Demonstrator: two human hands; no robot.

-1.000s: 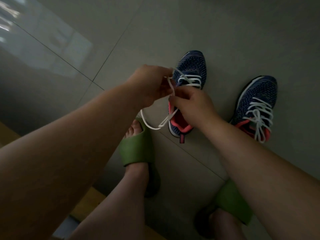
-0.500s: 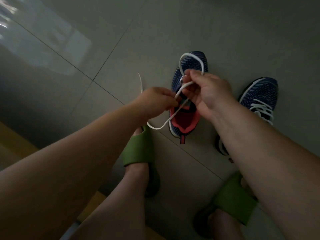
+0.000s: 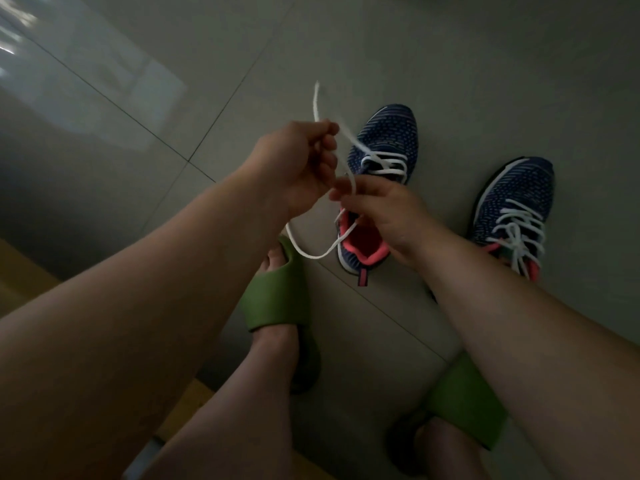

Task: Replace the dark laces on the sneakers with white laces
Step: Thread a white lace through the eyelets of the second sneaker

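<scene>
Above left sneaker (image 3: 384,161), seemingly both grips on white lace (image 3: 313,252)

Home: tiled floor (image 3: 450,64), slippers (image 3: 277,292)

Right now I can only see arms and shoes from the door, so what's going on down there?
A person sits over two blue sneakers on the tiled floor. The left hand and right hand each pinch part of the white lace on the nearer sneaker, which is laced only across its lower eyelets. The other sneaker already has white laces, tied. No dark lace is in view.
</scene>
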